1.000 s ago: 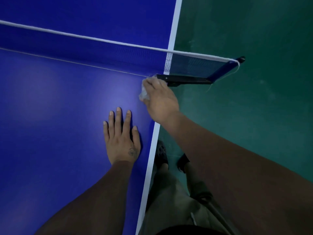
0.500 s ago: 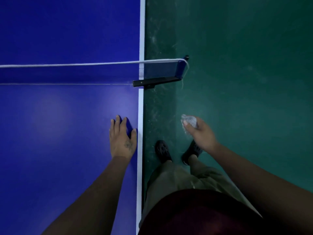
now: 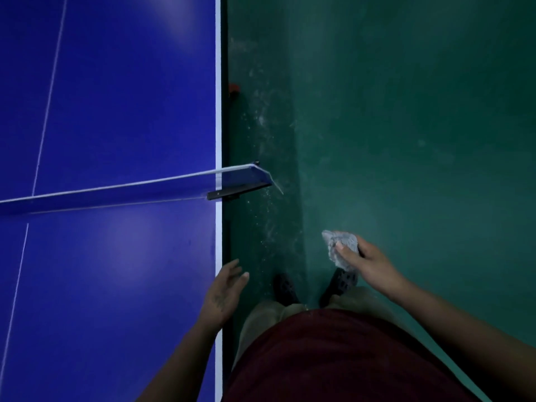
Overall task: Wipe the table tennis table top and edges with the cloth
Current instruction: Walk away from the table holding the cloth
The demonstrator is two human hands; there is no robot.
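The blue table tennis table [image 3: 116,271] fills the left half of the view, with a white line along its right edge [image 3: 218,242]. My right hand [image 3: 368,264] is off the table, over the green floor, and grips a crumpled pale cloth [image 3: 339,245]. My left hand [image 3: 224,288] hovers over the table's right edge with its fingers loosely spread and nothing in it. The net [image 3: 116,191] crosses the table beyond both hands.
A black net clamp [image 3: 237,191] sticks out past the table edge onto the floor side. The green floor [image 3: 406,140] lies to the right, with pale specks beside the table. My feet in dark shoes [image 3: 285,288] stand close to the edge. A small red part [image 3: 234,87] shows under the far edge.
My right hand left the net clamp with the cloth and now stays out over the floor. My left hand lifted off the table top and moved to the edge. The view shifted forward along the table.
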